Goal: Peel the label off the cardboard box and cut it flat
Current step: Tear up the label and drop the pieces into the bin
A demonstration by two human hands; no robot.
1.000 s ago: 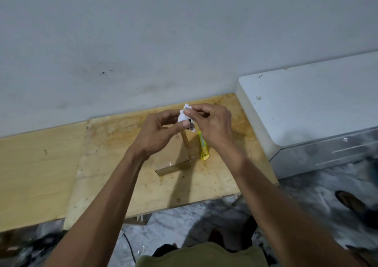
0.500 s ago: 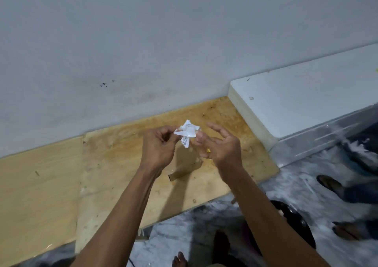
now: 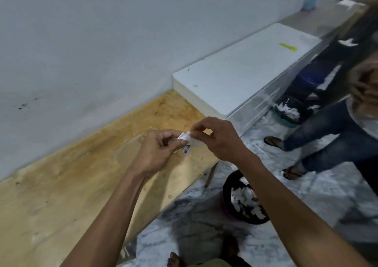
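Note:
A crumpled white label (image 3: 189, 139) with a barcode end hangs in the air between my hands, above the wooden table (image 3: 71, 185). My left hand (image 3: 157, 150) pinches its left side with thumb and fingers. My right hand (image 3: 221, 137) pinches its right side. A flat brown piece of cardboard (image 3: 132, 145) lies on the table behind my left hand, mostly hidden by it. A sliver of yellow shows under my left fingers; I cannot tell what it is.
A white cabinet (image 3: 245, 72) stands right of the table against the wall, with a yellow-green strip (image 3: 288, 46) on top. A black bin (image 3: 227, 187) holding white paper scraps sits on the floor under my right forearm. Another person in jeans (image 3: 327, 135) stands at the right.
The view has swung right, bringing the bin and the other person into sight. My right fingers, spread half a second ago, now pinch the label again.

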